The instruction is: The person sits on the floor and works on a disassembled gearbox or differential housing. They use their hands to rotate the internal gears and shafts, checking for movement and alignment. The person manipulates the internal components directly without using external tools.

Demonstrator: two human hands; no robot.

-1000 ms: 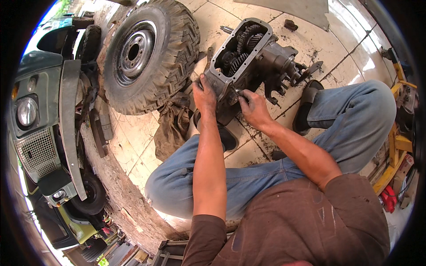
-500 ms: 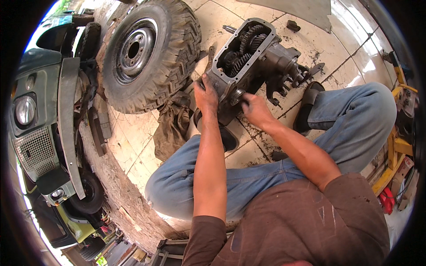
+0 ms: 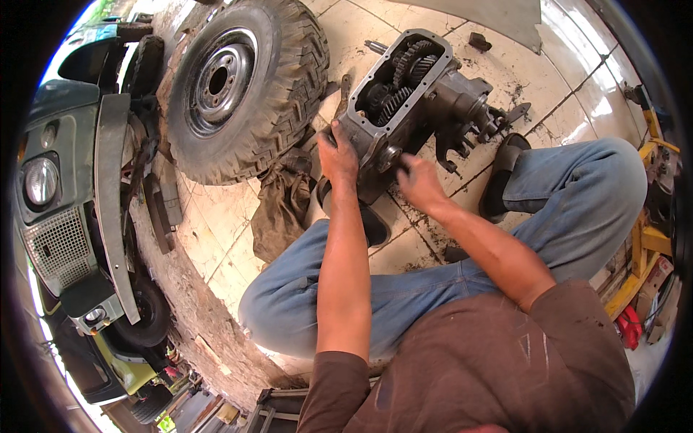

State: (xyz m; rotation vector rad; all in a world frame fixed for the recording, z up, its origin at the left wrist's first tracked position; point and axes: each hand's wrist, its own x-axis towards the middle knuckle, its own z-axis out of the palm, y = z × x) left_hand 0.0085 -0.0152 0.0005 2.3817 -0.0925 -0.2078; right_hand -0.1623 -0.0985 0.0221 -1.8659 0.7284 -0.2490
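Observation:
A greasy grey gearbox lies on the tiles in front of me, its top open and several toothed gears showing inside the flat rim. My left hand holds the near left corner of the housing, thumb up along its side; the other fingers are partly hidden. Close beside the round metal flange at the near end is my right hand. Its fingers are curled and smeared by motion, so whether they touch or hold anything there does not show. Dark forks and levers stick out on the gearbox's right side.
A big knobby tyre on a steel rim stands left of the gearbox. A brown rag lies by my left knee. My sandalled feet flank the gearbox. Dirt crumbs dot the tiles. A green vehicle is at far left, a yellow metal frame at right.
My right hand has shifted slightly to the right and down, away from the flange, and its fingers are now blurred. My left hand keeps its hold on the gearbox.

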